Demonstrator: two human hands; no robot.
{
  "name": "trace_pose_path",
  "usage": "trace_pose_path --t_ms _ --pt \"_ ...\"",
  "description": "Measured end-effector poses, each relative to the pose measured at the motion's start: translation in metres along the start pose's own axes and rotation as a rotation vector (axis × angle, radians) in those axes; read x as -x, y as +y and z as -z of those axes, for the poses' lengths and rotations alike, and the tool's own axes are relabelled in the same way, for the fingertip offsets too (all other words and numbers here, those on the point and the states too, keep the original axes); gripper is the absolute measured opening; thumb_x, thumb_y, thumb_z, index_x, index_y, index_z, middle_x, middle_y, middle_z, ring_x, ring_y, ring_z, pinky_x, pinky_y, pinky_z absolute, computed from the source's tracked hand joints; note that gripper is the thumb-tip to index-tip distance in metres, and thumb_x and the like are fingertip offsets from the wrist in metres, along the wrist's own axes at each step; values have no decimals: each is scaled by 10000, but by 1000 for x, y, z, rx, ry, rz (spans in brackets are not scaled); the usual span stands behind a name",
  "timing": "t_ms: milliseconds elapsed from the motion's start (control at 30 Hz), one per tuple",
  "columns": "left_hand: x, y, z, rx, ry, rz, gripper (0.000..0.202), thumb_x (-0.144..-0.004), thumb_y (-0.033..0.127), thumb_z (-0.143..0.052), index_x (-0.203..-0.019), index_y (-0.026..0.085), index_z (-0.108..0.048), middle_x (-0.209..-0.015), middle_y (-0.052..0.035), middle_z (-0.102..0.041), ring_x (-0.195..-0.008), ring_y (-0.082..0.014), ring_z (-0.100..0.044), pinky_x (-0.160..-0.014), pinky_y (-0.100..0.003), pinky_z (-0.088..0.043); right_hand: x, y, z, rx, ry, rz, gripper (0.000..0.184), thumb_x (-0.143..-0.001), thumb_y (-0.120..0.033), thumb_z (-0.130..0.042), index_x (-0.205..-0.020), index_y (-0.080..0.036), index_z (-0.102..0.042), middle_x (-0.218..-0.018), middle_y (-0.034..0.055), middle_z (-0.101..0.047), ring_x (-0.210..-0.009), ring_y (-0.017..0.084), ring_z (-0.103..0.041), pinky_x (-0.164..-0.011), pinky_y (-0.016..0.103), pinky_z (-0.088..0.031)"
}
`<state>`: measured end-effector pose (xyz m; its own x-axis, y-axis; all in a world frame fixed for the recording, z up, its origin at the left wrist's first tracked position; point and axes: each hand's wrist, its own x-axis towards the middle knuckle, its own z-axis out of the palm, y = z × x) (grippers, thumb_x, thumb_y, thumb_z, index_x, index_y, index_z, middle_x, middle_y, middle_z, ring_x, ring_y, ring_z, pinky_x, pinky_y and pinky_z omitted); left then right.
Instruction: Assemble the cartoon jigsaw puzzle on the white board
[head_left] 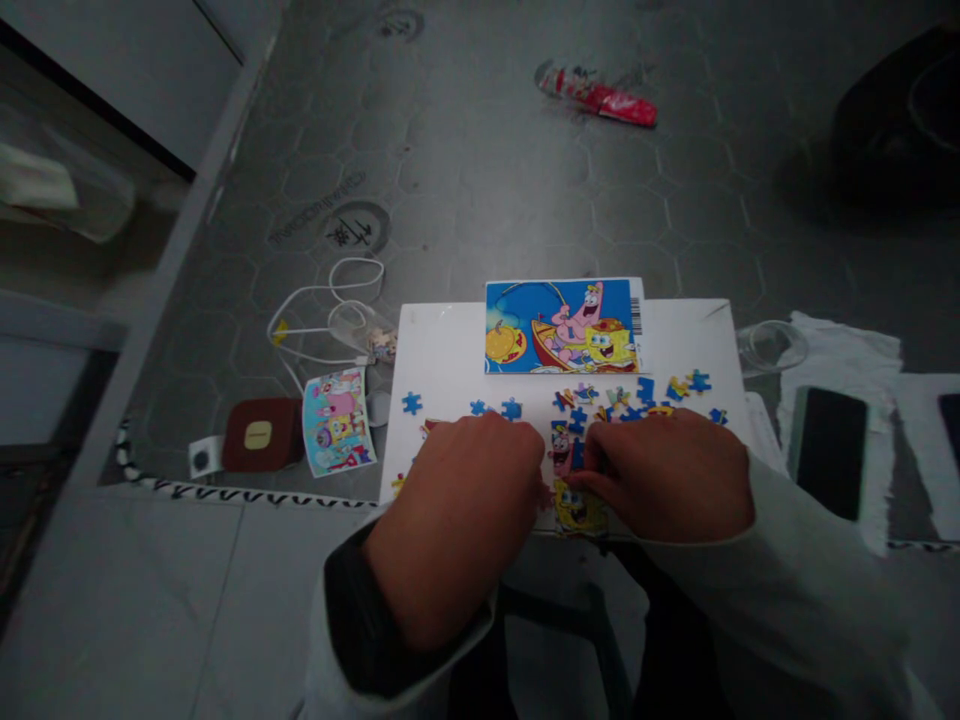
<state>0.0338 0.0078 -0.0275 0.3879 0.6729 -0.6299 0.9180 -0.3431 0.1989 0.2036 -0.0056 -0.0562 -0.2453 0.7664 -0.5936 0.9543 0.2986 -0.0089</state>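
Note:
Over a white board, my right hand is closed, thumb and forefinger pinched at a jigsaw puzzle piece along the edge of a partly joined cartoon puzzle. My left hand, with a black band on its wrist, curls just left of that puzzle. Its fingertips are hidden under the knuckles, so what they hold does not show. Loose blue puzzle pieces lie beyond my hands, with more multicoloured pieces to the right. A picture card of cartoon figures in a boat lies at the board's far edge.
Left of the board are a second cartoon card, a dark red box and a white cable. On the right are a clear cup and a phone on white paper. A red wrapper lies on the grey mat farther off.

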Motion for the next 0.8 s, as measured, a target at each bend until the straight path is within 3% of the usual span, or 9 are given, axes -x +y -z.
trace_pose_path --t_ms 200,800 --pt "-2 4 4 -18 -22 27 206 -942 332 -655 -939 188 -804 -830 -124 -736 -890 -288 -733 -847 -402 -571 0 1 -3 10 40 -4 291 -927 -516 -593 -840 -277 -733 -777 82 -738 -738 266 -681 -663 377 -359" --pt "-6 6 2 -15 -16 31 200 -925 349 -686 -974 194 -802 -871 -133 -735 -953 -317 -724 -852 -415 -561 0 3 -7 15 83 22 292 -919 -517 -591 -818 -274 -718 -743 77 -730 -705 244 -663 -667 380 -368"
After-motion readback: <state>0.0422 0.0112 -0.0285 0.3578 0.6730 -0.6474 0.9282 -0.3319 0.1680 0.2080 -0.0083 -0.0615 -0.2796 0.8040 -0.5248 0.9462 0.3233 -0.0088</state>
